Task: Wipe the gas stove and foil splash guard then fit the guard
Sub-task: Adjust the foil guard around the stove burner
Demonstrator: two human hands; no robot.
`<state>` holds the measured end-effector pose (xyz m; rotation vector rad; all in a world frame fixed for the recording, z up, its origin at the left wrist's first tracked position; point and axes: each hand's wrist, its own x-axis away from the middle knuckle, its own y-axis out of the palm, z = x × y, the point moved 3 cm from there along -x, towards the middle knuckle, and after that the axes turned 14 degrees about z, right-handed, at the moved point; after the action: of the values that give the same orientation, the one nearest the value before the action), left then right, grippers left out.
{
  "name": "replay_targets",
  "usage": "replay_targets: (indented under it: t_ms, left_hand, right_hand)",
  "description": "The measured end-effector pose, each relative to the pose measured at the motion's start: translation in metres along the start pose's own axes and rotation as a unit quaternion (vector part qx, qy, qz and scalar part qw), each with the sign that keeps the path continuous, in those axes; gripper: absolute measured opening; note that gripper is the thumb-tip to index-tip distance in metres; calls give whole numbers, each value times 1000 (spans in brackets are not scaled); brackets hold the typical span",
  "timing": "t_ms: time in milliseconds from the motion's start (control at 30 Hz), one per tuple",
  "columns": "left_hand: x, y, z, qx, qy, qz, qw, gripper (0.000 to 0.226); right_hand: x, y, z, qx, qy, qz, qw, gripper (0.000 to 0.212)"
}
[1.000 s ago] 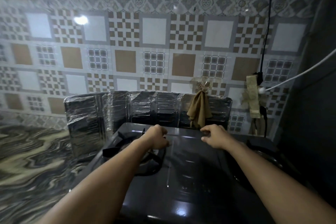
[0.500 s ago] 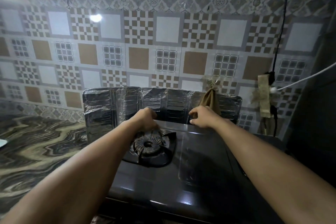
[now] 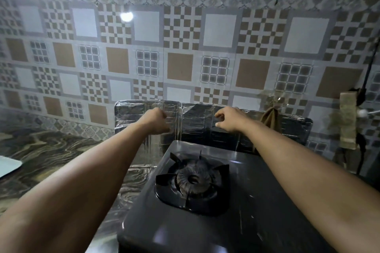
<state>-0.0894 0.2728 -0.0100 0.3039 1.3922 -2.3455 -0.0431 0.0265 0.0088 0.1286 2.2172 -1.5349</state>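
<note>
Both hands curled at foil guard – left, right – grip unclear

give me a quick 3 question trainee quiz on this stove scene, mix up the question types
1. True or false: the foil splash guard stands upright behind the gas stove.
2. Which burner is in view? A) one on the stove's left part B) one at its right edge C) none
3. Fill in: a brown ____ hangs on the wall in front of the guard's right part.

Key
1. True.
2. A, the burner.
3. Cloth, just right of the right hand; the left hand is at the guard's left part.
</note>
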Motion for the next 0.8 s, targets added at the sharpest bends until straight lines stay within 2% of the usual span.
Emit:
replay_targets:
  t_ms: [167,333,500,600,700,800]
  left_hand:
    - [-43,-11,-56,11,-51,63,997,68]
    - [-86,-6,-124,46,-126,106,985,60]
    - [-125,20,-185,79,-211,127,966,88]
    - [-133,36,-208,137,-260,141,945,98]
    - [-126,41,-216,187,-289,165,924,83]
    - [-123,47,-231,266,-303,203,893,71]
  right_hand:
    - [-49,25,-38,8,-17,0,1000,48]
    - [-96,61,-71,-2,-18,7,1000,46]
    - [-142,104,-87,15,-35,18,999,53]
    - [-159,121,-89,66,-50,37,996,61]
    - [-171,135,-85,116,-55,28,991,71]
    - [-172,143,-84,154,-62,24,986,68]
